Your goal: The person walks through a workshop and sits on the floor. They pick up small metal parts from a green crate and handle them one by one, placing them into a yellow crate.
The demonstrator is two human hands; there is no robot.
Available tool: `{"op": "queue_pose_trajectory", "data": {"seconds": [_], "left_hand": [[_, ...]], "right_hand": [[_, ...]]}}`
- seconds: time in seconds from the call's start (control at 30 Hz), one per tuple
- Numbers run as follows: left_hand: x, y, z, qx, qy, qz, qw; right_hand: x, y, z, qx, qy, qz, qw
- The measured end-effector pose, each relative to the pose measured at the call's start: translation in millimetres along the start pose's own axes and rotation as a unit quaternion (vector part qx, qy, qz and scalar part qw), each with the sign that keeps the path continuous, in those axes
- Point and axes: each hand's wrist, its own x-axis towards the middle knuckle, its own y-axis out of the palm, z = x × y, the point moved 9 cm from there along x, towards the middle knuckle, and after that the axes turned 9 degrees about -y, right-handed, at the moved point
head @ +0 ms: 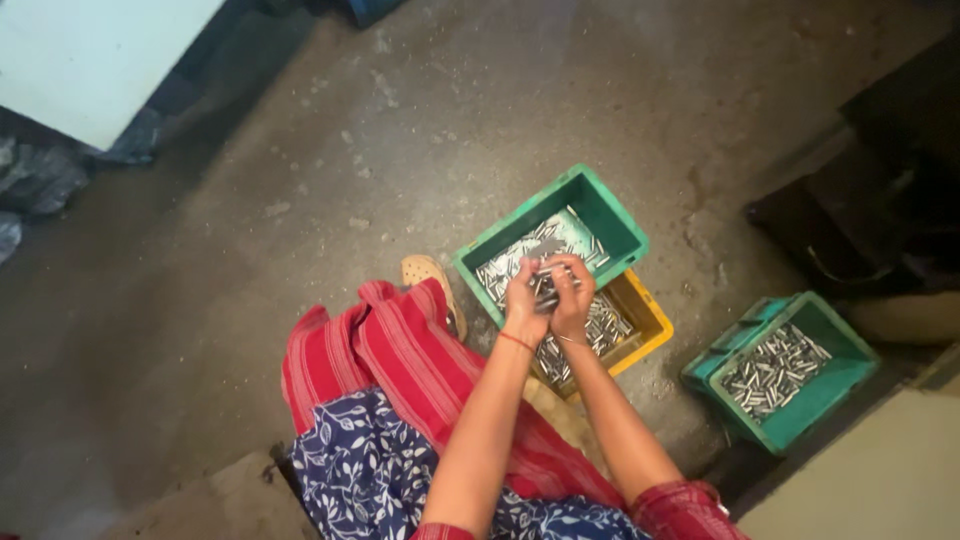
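While raised together, both hands (pixel 548 295) pinch metal pins (pixel 545 283) above bins (pixel 600 215).

I see a second green crate (pixel 800 400) of metal pins on the stained concrete floor (pixel 300 200), a tan sandal (pixel 432 275), and a pale panel (pixel 90 55) top left.
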Motion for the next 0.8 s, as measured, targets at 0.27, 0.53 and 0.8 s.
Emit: {"op": "queue_pose_trajectory", "data": {"seconds": [0.27,0.53,0.8], "left_hand": [[13,36,5,-0.125,-0.103,0.284,0.945],[-5,41,-1,0.095,-0.041,0.211,0.972],[14,17,-6,0.037,-0.020,0.167,0.985]], "right_hand": [[-5,24,67,-0.172,-0.236,0.091,0.952],[14,28,36,-0.295,-0.163,0.077,0.938],[29,73,48,-0.410,-0.218,0.204,0.862]]}}
